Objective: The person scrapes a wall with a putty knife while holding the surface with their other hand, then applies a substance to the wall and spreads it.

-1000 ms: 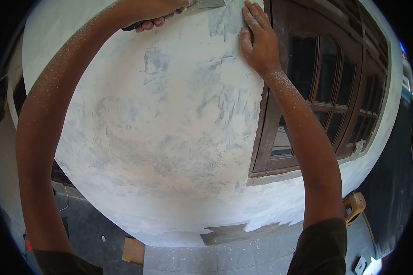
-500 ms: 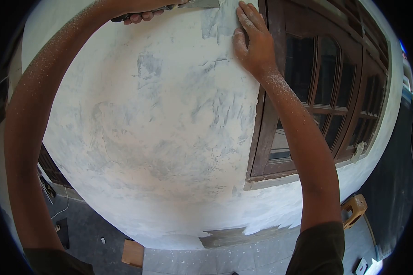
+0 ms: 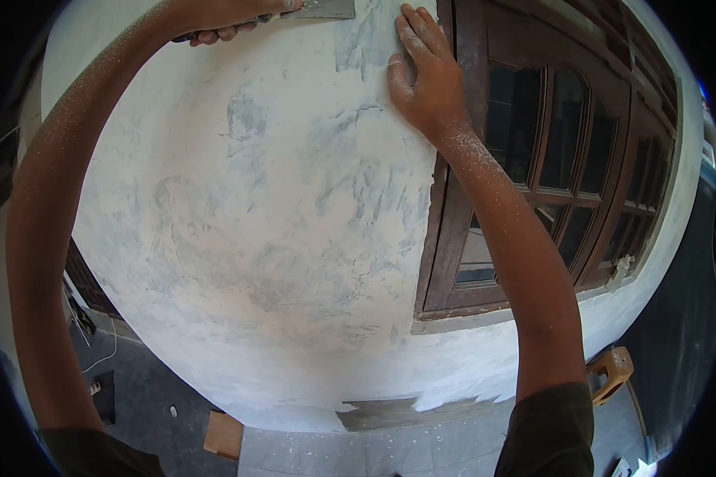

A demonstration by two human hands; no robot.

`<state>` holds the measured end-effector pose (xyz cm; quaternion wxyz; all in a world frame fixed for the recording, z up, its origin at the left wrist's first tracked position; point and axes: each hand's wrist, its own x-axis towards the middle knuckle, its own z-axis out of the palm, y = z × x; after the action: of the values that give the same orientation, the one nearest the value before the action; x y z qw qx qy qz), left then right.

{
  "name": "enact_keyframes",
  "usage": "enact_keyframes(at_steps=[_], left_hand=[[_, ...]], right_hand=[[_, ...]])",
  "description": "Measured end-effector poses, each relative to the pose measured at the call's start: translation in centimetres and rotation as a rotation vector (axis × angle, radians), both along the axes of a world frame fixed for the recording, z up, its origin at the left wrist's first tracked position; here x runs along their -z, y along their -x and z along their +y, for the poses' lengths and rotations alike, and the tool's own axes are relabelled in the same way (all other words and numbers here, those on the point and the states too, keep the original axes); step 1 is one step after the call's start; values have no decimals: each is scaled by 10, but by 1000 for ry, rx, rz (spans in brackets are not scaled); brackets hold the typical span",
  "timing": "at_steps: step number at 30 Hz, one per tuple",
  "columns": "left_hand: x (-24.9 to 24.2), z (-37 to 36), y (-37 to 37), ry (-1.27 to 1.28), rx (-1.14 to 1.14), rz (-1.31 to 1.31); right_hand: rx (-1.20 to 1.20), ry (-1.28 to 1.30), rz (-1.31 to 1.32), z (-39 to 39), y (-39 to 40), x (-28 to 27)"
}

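At the top edge of the view my left hand (image 3: 219,20) is closed around the handle of a putty knife (image 3: 322,8). Its wide metal blade lies against the white, patchy wall (image 3: 294,183); the upper part of hand and blade is cut off by the frame. My right hand (image 3: 428,71) rests flat on the wall beside the brown wooden window frame (image 3: 471,79), fingers stretched upward and thumb apart, holding nothing. White dust speckles both forearms. Grey smears show through the white coat between and below my hands.
Brown window shutters with glass panes (image 3: 561,135) fill the right side. Below, a grey sheet (image 3: 310,455) with white spots runs along the wall foot. A cardboard piece (image 3: 223,435) lies lower left, and a yellowish plastic stool (image 3: 612,374) stands lower right.
The view has shifted slightly, so wall and window sit further left. The putty knife has moved a little left along the wall. My right hand stays by the window frame, its thumb spread wider.
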<state>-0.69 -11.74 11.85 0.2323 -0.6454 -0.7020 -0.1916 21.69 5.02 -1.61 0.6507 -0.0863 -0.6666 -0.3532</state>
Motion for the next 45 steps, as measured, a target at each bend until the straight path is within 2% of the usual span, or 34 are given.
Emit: enact_keyframes(at_steps=[5,10,12,14,20,23,34,37,45], left_hand=[[-1,4,-17,7,0,-49],[3,1,-8,-13,47,-39],[-5,-5,1,-9,-86,-1],[-11,-1,1,-9,-94,-7],[-1,4,0,53,-21,-154],[-5,9,-8,13,10,-104],[-22,1,2,-14,-111,-59],[-13,4,-3,-52,-9,-75],[-22,1,1,-49,-58,-26]], right_hand=[[-52,25,-3,-3,2,1],[2,12,-10,-3,1,1],[-4,6,-6,-1,1,1],[-16,0,-6,-1,1,1],[-3,14,-4,3,3,1],[16,-103,-9,8,-1,-2],[-7,-92,-15,10,-1,1],[18,-91,-17,9,-1,1],[12,-71,-21,7,-1,2]])
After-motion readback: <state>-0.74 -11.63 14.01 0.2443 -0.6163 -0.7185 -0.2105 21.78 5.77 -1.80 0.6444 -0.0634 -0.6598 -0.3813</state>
